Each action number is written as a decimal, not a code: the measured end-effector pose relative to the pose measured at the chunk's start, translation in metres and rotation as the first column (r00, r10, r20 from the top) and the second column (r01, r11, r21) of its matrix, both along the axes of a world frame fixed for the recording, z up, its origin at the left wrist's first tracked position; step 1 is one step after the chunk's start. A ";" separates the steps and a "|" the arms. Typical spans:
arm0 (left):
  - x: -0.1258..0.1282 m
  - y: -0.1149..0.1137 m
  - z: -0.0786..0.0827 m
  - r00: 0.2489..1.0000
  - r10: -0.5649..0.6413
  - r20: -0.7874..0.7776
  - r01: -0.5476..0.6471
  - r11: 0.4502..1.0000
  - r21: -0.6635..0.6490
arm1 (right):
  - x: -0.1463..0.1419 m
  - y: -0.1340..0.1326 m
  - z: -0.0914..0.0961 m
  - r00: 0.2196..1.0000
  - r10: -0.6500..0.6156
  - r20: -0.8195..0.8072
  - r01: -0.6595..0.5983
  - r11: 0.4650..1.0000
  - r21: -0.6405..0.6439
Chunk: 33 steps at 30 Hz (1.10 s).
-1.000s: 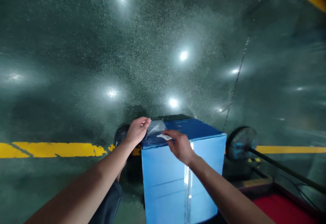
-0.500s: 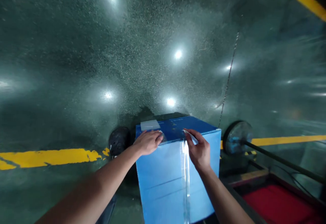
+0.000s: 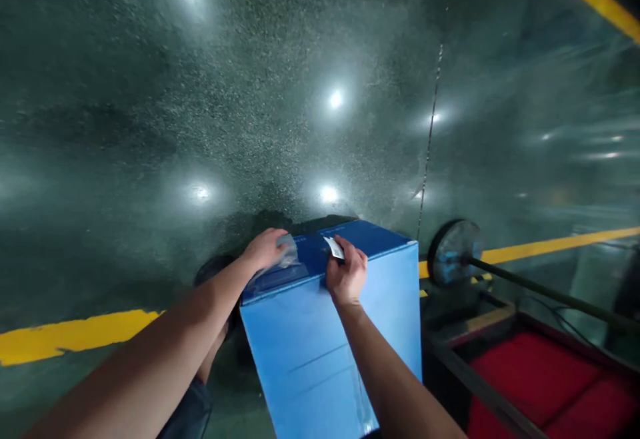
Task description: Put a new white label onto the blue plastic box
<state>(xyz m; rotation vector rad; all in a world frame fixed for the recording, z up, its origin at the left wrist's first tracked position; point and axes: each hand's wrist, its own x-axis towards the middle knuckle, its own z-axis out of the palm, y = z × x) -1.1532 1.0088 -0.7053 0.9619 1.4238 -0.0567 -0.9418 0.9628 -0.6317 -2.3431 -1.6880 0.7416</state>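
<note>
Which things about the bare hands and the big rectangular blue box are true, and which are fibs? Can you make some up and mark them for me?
1. The right hand holds a small flat white slip at the big rectangular blue box. True.
2. The left hand wears a thick glove. False: the left hand is bare, and it touches clear plastic film.
3. A round dark disc with a long dark pole is to the right of the box. True.
4. The floor's painted stripe is pink. False: the dark green floor has a yellow painted stripe.
5. A flat red surface shows at the lower right. True.
</note>
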 end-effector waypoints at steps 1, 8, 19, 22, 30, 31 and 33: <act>0.006 0.003 -0.006 1.000 0.020 0.021 -0.019 0.999 -0.029 | 0.000 0.000 0.000 1.000 0.011 0.008 -0.011 1.000 -0.008; -0.009 0.012 0.025 0.964 0.261 0.050 -0.255 0.962 -0.095 | 0.003 -0.002 -0.003 0.999 0.046 0.014 -0.045 0.999 -0.025; -0.050 -0.023 0.061 0.961 -0.248 -0.123 0.249 0.968 -0.007 | 0.004 -0.001 -0.001 0.999 0.050 -0.007 -0.050 0.997 -0.059; -0.053 -0.027 0.054 0.954 -0.232 -0.191 0.236 0.972 -0.002 | 0.004 0.000 0.000 0.999 0.050 -0.005 -0.050 0.996 -0.071; -0.077 -0.002 0.072 0.977 0.006 0.214 0.024 0.990 -0.139 | -0.001 0.002 0.001 1.000 0.010 0.022 -0.008 0.996 -0.094; -0.078 0.003 0.068 0.978 0.044 0.204 -0.016 0.990 -0.137 | -0.002 0.003 0.001 1.000 0.004 0.025 -0.002 0.996 -0.091; -0.074 0.010 0.049 0.994 0.080 0.074 -0.074 0.994 -0.081 | -0.003 0.003 0.001 1.000 -0.004 0.025 0.006 0.997 -0.077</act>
